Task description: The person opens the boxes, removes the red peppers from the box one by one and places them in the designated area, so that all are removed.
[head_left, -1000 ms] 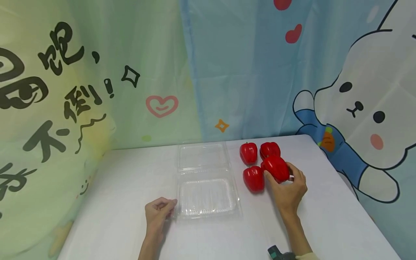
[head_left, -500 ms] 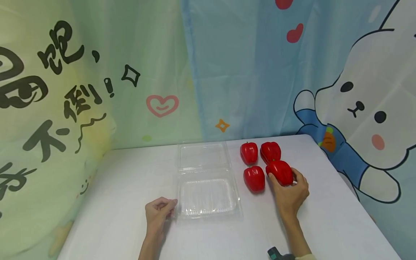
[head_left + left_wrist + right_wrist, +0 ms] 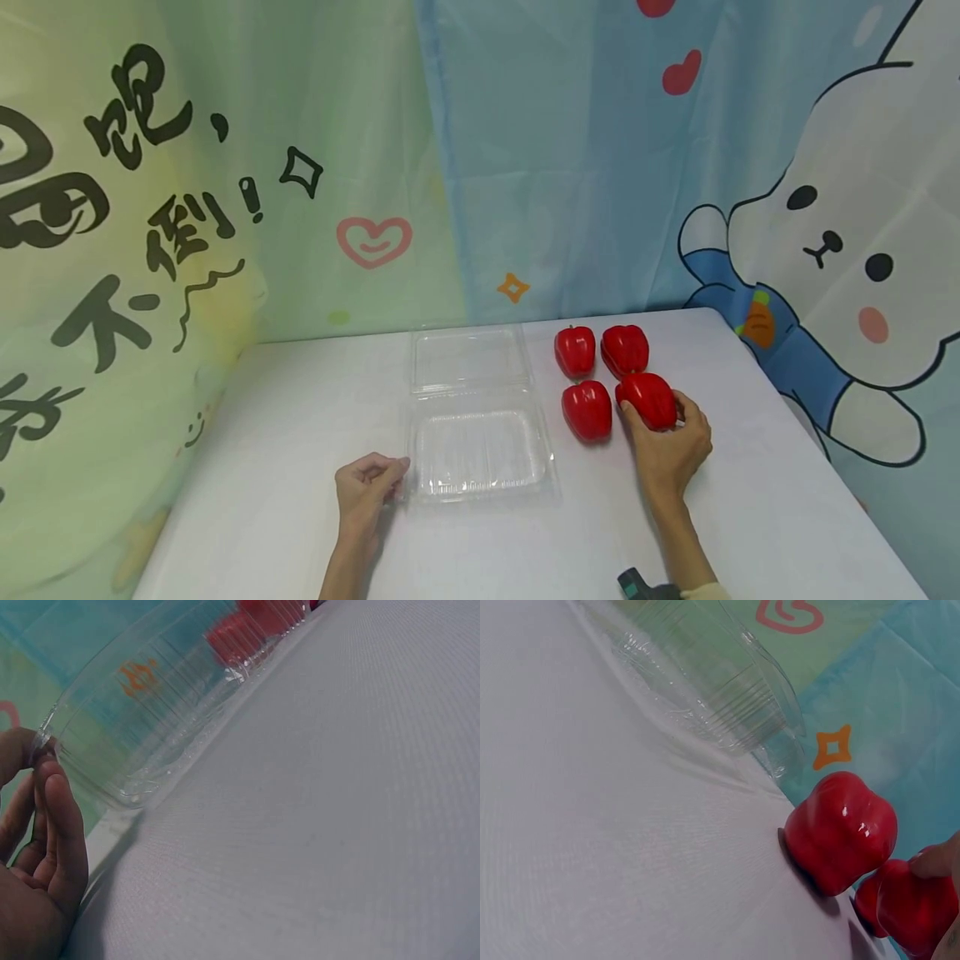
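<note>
My left hand [image 3: 367, 490] pinches the left rim of a clear plastic clamshell container [image 3: 480, 454] between thumb and fingers. The container stands with its lid [image 3: 471, 358] folded back, away from me. In the left wrist view the fingertips [image 3: 56, 796] are right at the container's rim. My right hand [image 3: 670, 442] grips a red bell pepper [image 3: 647, 400], thumb on its left and fingers round its right side. Close to its left sits a second red bell pepper [image 3: 587, 411]; in the right wrist view this nearer pepper [image 3: 841, 832] stands on the table.
Two more red bell peppers, one at the back left [image 3: 575, 352] and one at the back right [image 3: 625, 350], stand behind the held one. The white table [image 3: 300, 417] ends at a printed curtain [image 3: 540, 167]. A dark wrist device [image 3: 647, 586] shows at the right forearm.
My right hand has moved slightly right and toward me with the bell pepper, away from the other peppers. In the last half second it barely shifts. My left hand stays at the container.
</note>
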`<state>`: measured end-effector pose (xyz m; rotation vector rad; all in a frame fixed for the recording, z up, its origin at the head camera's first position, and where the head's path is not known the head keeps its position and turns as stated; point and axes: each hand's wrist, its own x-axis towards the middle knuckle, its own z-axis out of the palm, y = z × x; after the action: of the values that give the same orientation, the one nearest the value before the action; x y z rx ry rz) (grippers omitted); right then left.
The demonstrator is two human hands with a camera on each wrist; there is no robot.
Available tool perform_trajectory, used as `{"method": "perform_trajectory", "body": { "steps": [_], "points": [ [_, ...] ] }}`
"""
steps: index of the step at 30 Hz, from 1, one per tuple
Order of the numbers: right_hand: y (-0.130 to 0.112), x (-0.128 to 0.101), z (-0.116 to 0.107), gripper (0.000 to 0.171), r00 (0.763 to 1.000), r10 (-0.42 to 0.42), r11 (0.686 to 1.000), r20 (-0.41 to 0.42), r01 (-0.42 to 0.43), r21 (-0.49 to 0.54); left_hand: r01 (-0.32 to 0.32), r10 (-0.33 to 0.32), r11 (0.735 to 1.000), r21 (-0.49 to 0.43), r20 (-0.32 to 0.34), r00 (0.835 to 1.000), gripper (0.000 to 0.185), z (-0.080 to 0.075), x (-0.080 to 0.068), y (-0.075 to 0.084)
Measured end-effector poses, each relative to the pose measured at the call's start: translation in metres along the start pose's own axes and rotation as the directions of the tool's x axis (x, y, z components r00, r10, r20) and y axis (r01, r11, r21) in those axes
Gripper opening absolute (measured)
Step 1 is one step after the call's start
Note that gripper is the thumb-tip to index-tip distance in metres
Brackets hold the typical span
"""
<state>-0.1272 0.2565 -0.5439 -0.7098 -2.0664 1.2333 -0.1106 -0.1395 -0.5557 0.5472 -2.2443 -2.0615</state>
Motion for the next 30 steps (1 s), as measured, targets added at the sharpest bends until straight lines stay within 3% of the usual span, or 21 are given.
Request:
{"method": "perform_trajectory", "body": {
  "steps": [15, 30],
  "points": [
    [0.007, -0.001, 0.002, 0.078, 0.997, 0.070, 0.997, 0.007, -0.070, -0.031, 0.009, -0.009, 1.000, 0.002, -0.007, 1.000, 0.012, 0.000, 0.002, -0.001],
    [0.016, -0.002, 0.006, 0.078, 0.997, 0.075, 0.997, -0.001, -0.075, -0.029, -0.010, 0.010, 1.000, 0.013, -0.013, 1.000, 0.013, 0.001, 0.002, -0.001]
  ]
}}
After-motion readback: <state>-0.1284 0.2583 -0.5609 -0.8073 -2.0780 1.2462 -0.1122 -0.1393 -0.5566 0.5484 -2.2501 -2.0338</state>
